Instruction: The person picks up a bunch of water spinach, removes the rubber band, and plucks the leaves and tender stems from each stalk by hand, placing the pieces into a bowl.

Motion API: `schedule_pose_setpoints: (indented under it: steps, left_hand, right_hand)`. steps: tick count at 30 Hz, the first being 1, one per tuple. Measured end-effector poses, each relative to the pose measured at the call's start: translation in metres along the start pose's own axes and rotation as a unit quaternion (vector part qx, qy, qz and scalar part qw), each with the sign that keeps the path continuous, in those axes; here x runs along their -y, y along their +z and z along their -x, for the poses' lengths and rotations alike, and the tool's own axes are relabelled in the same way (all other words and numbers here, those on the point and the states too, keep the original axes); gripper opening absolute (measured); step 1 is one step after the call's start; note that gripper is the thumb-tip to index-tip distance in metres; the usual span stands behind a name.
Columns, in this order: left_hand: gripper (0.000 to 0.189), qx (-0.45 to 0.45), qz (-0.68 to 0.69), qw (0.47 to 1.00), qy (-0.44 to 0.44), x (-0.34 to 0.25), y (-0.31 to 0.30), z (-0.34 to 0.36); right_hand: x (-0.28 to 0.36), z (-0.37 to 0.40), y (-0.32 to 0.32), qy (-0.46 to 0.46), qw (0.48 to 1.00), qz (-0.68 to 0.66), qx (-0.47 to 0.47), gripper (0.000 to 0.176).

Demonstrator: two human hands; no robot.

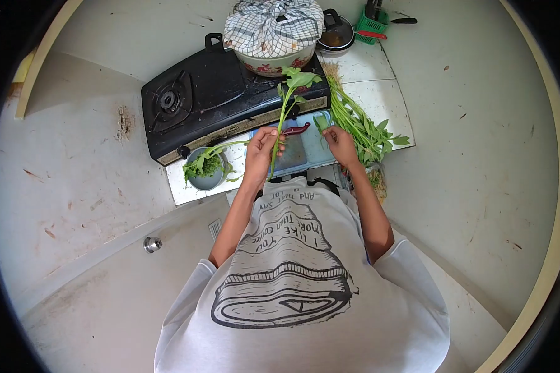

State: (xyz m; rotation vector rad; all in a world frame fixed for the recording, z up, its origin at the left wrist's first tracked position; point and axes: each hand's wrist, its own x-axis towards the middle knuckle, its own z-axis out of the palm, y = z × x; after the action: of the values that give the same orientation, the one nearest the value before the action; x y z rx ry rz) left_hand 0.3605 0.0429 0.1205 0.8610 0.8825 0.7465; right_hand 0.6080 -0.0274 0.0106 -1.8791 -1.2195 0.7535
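My left hand (264,151) is closed around a long leafy green stalk (282,118), which stands up with its leaves toward the stove. Between the fingers of my right hand (342,147) is a plucked green leaf (322,122). Both hands are over a blue tray (318,153). Just beyond my left hand a dark red handle (297,129), perhaps a knife's, shows above the tray; the rest of it is hard to see. A grey bowl (206,182) with chopped or picked greens (204,165) sits left of my left hand.
A bundle of long-stemmed greens (359,118) lies on the white tiles at right. Behind the tray stands a black gas stove (224,99), bearing a large pot (270,64) wrapped in checked cloth. A lidded pan (336,36) and a green basket (372,27) are at the back right.
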Motion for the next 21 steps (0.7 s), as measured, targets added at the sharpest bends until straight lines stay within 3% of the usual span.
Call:
schedule_pose_setpoints:
  steps: [2,5,8,14,17,21]
  left_hand:
    - [0.02,0.006,-0.007,1.0,0.01,0.001,0.0,-0.001]
    - [0.021,0.003,-0.013,1.0,0.014,0.002,0.003,-0.002]
    - [0.023,0.01,-0.021,1.0,0.015,-0.002,0.005,-0.001]
    - [0.025,0.002,-0.013,1.0,0.013,0.001,0.0,-0.002]
    - [0.024,0.003,-0.013,1.0,0.009,0.002,-0.001,-0.003]
    - [0.024,0.007,-0.025,1.0,0.011,-0.002,-0.003,-0.001]
  right_hand:
    - [0.001,-0.003,0.002,0.03,0.999,0.026,-0.008,0.023]
    - [-0.027,-0.001,0.014,0.06,0.976,0.2,0.061,0.025]
    - [-0.053,0.004,0.023,0.071,0.957,0.252,0.122,0.026]
    - [-0.031,0.01,0.012,0.03,0.973,0.2,0.11,0.029]
    - [-0.051,0.009,0.024,-0.036,0.957,0.224,0.182,0.033]
    - [-0.036,0.017,0.027,0.037,0.949,0.255,0.181,0.04]
